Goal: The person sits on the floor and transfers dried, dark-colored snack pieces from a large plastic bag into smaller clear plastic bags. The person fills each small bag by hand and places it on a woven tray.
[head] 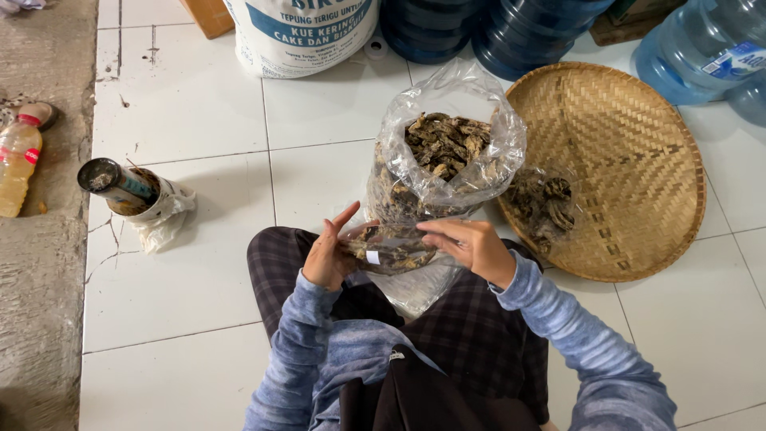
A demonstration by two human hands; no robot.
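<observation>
We see 2 hands over the lap of a person in plaid trousers seated on the white tiled floor (pixel 191 303). The left hand (pixel 327 255) and the right hand (pixel 471 246) are both clamped on the ends of a small clear packet (pixel 391 247) filled with dark dried pieces, held between them. Just beyond the packet stands a large open plastic bag (pixel 447 156) of the same dried pieces, touching the near edge of a round woven bamboo tray (pixel 622 160), where a small pile of dried pieces (pixel 542 203) lies. Near the floor's left edge lies a tin can (pixel 120 185) on a crumpled plastic wrap. A white flour sack (pixel 299 32) and blue water jugs (pixel 694 48) stand along the far edge.
</observation>
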